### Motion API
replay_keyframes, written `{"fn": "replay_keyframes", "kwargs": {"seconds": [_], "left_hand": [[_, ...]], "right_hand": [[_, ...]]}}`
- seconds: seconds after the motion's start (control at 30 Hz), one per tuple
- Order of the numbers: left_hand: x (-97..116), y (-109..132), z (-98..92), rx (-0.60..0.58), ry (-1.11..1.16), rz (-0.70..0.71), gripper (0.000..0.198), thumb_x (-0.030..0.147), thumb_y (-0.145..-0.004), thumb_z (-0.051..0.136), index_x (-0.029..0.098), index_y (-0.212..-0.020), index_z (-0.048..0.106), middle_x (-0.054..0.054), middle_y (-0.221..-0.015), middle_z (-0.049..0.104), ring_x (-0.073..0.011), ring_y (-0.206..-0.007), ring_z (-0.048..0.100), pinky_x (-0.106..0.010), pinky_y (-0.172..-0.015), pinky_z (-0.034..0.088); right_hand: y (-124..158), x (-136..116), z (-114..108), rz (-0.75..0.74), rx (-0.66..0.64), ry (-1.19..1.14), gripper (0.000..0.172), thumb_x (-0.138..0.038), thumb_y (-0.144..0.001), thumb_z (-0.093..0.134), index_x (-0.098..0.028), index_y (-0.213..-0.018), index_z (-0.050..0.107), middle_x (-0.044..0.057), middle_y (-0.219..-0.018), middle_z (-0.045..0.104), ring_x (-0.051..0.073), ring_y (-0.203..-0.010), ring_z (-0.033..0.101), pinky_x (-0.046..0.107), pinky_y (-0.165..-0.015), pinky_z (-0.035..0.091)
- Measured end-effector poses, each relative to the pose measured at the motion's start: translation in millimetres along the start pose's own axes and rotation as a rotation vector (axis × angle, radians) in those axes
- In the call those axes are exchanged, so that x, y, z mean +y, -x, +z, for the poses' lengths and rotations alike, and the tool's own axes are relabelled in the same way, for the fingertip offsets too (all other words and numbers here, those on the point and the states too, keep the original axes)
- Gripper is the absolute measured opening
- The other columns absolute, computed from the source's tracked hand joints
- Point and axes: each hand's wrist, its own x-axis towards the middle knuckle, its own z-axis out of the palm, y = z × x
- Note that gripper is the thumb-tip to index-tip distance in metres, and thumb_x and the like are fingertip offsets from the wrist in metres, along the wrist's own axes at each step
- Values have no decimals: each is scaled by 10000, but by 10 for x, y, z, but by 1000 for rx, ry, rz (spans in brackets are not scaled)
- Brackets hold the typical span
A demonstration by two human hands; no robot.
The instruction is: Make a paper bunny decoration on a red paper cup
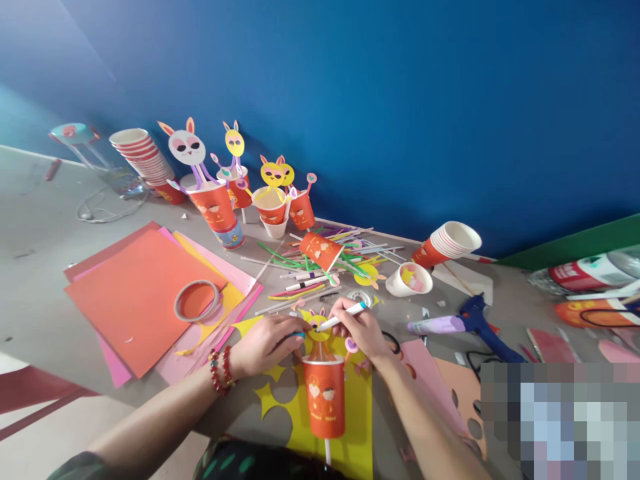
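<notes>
My right hand (360, 327) grips a white marker (345, 315) with a blue-green end, its tip at the yellow paper animal face (319, 335). This face has small ears and stands over the mouth of a red paper cup (325, 400). A white stick pokes out under the cup. Beside the face, my left hand (270, 343) is closed, with a small blue piece (299, 335) like a marker cap at its fingers. Whether these fingers also touch the face, I cannot tell. Yellow paper (355, 413) with round cut-outs lies beneath the cup.
Finished cup animals (210, 207) stand by the blue wall. Pipe cleaners and markers (300, 283) lie mid-table. At left, a tape roll (197, 300) rests on coloured paper sheets (145, 293). Right of my hands are a glue gun (487, 327), a scrap cup (409, 280) and stacked cups (450, 243).
</notes>
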Motion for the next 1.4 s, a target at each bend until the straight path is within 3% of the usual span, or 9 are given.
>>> {"fn": "replay_keyframes", "kwargs": {"seconds": [0.57,0.8,1.23,1.4], "left_hand": [[-5,7,5,5,-31,-12,291,272,-1018,398,186,-1218,591,-104,-1054,735,-232,-1014,681,-342,-898,504],[-2,4,1,-6,-22,-15,286,259,-1019,397,191,-1229,578,-71,-905,757,-234,-1003,682,-340,-909,495],[22,0,-10,5,-32,-28,280,275,-1013,404,187,-1199,595,-99,-1066,735,-228,-1012,682,-332,-899,503],[22,-8,-11,2,-26,-4,312,289,-1026,375,195,-1246,576,-90,-987,752,-233,-1002,685,-344,-900,505]], "right_hand": [[8,0,6,-7,4,-22,215,-321,-866,520,-208,-696,585,-37,-529,611,107,-458,503,200,-444,349],[17,-35,17,1,-8,-20,200,-317,-862,519,-210,-706,582,-35,-538,617,111,-468,512,203,-449,349],[24,-81,28,-1,-23,-8,187,-329,-857,536,-210,-718,571,-35,-547,616,114,-470,504,200,-431,344],[30,-92,31,2,-15,-1,187,-322,-860,535,-215,-712,571,-38,-547,613,117,-469,507,197,-420,342]]}}
